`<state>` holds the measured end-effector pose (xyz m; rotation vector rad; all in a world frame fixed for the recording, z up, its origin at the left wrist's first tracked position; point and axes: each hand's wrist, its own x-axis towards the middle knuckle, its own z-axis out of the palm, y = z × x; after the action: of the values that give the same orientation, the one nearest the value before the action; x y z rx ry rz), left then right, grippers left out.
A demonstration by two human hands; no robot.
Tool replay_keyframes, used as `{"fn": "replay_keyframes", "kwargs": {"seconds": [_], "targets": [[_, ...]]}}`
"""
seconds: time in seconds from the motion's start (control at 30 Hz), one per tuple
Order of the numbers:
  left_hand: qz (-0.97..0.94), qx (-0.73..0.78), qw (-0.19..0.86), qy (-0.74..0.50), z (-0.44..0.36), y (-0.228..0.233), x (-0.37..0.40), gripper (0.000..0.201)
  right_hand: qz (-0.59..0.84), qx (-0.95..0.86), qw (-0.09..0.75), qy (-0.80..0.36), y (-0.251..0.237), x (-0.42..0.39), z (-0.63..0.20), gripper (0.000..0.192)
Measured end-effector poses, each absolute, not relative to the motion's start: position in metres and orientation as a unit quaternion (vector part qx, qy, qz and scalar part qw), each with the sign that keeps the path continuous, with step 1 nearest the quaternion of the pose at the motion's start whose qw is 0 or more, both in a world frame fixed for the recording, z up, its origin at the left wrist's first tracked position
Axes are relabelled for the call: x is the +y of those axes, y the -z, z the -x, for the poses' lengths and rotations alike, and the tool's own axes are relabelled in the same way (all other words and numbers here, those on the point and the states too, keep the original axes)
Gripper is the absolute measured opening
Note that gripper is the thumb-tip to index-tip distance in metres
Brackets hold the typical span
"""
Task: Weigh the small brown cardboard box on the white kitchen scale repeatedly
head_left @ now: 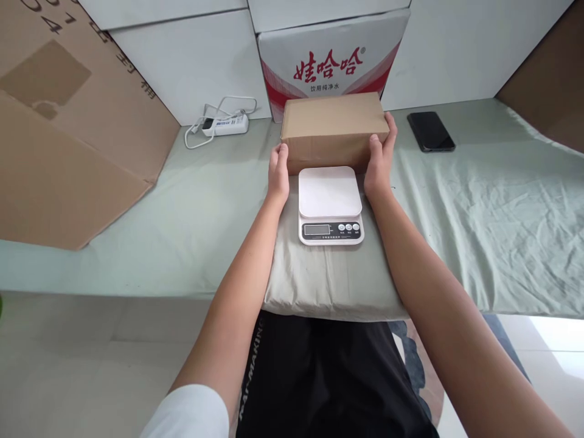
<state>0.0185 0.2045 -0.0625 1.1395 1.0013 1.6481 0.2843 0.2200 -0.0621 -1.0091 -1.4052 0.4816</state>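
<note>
A brown cardboard box (333, 115) is held between my two hands, just behind a white kitchen scale (330, 193). My left hand (278, 173) grips the box at its left front corner, thumb on the front face. On the right side, my right hand (381, 155) wraps the other end, its thumb at the front and fingers round the side. The scale's platform carries nothing, and its small display looks blank. Whether the box's underside touches the cloth is hidden behind the scale.
Green cloth (219, 213) covers the surface. A black phone (431, 131) lies at right. A white power strip (227, 125) with a cable sits at back left. Behind stands a white and red carton (333, 61); a large cardboard sheet (82, 140) leans at left.
</note>
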Motion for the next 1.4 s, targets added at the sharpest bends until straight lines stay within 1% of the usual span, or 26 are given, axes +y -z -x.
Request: {"fn": "replay_keyframes", "kwargs": {"seconds": [0.13, 0.3, 0.47, 0.63, 0.73, 0.87, 1.07, 1.3, 1.4], "targets": [[-0.442, 0.403, 0.457, -0.658, -0.014, 0.057, 0.204, 0.053, 0.437, -0.611, 0.62, -0.228, 0.057, 0.213, -0.283, 0.089], [-0.475, 0.411, 0.445, -0.638, -0.015, 0.046, 0.193, 0.057, 0.437, -0.602, 0.624, -0.239, 0.052, 0.206, -0.281, 0.095], [-0.512, 0.404, 0.426, -0.627, -0.019, 0.039, 0.185, 0.057, 0.44, -0.62, 0.615, -0.209, 0.05, 0.206, -0.278, 0.087], [-0.516, 0.406, 0.427, -0.621, -0.022, 0.037, 0.182, 0.072, 0.444, -0.614, 0.619, -0.206, 0.051, 0.205, -0.278, 0.088], [-0.533, 0.416, 0.42, -0.605, -0.024, 0.035, 0.18, 0.078, 0.443, -0.601, 0.628, -0.218, 0.052, 0.204, -0.278, 0.089], [-0.537, 0.418, 0.416, -0.604, -0.025, 0.036, 0.179, 0.08, 0.438, -0.582, 0.639, -0.246, 0.05, 0.199, -0.274, 0.092], [-0.545, 0.418, 0.403, -0.605, -0.024, 0.035, 0.178, 0.083, 0.441, -0.556, 0.654, -0.263, 0.043, 0.191, -0.267, 0.083], [-0.541, 0.43, 0.406, -0.598, -0.023, 0.034, 0.175, 0.081, 0.444, -0.556, 0.65, -0.267, 0.043, 0.191, -0.269, 0.085], [-0.537, 0.428, 0.405, -0.604, -0.023, 0.037, 0.177, 0.083, 0.444, -0.566, 0.646, -0.256, 0.046, 0.193, -0.271, 0.087]]}}
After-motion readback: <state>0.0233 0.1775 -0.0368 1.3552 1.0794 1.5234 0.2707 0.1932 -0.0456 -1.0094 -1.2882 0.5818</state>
